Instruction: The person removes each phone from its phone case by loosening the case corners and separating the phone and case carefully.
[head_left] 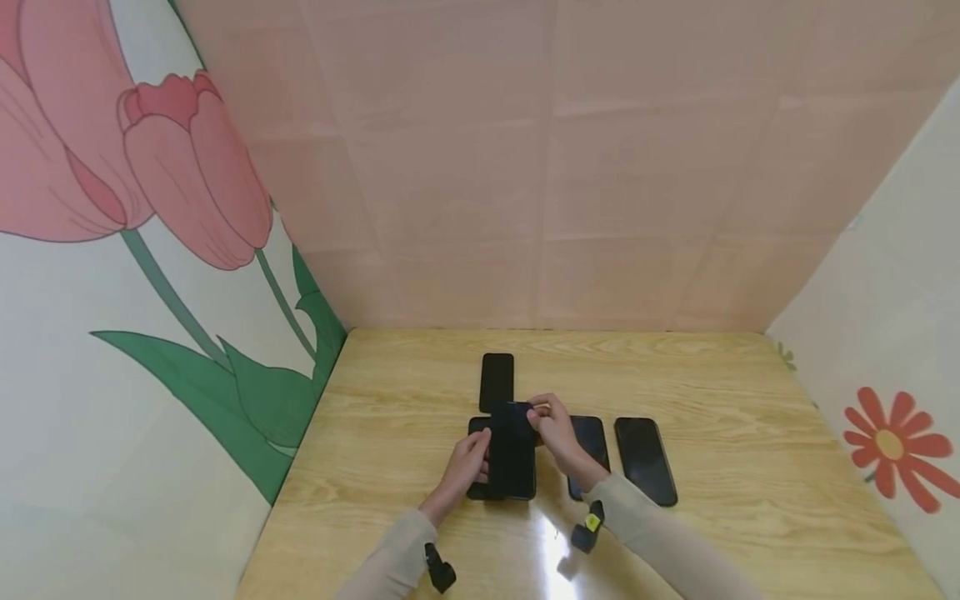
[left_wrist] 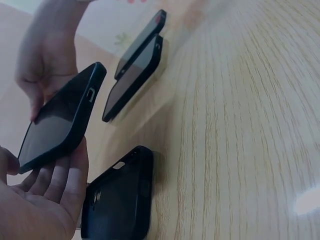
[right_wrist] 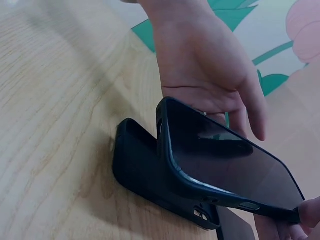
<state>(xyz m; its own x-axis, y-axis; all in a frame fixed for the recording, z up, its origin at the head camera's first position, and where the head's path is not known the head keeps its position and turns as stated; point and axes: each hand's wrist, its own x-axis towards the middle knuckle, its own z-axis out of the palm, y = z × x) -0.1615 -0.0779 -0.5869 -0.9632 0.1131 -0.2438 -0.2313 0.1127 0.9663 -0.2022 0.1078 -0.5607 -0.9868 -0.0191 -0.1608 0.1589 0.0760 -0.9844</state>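
Observation:
Both hands hold a phone in a black case (head_left: pixel 513 454) up over the table, its dark screen showing. My left hand (head_left: pixel 467 462) grips its left edge, fingers underneath and the thumb at the side in the left wrist view. At the upper right corner, my right hand (head_left: pixel 557 429) pinches the phone between thumb and fingers. Below the held phone lies an empty black phone case (left_wrist: pixel 120 200), hollow side up, with a camera cutout near one end. The held phone hides part of this case in the head view.
Right of the hands, two dark phones (head_left: pixel 589 442) (head_left: pixel 647 460) lie side by side, the nearer one partly behind the right forearm. Another black phone (head_left: pixel 497 382) lies farther back. Wall panels border the wooden table (head_left: pixel 390 400) behind and at both sides.

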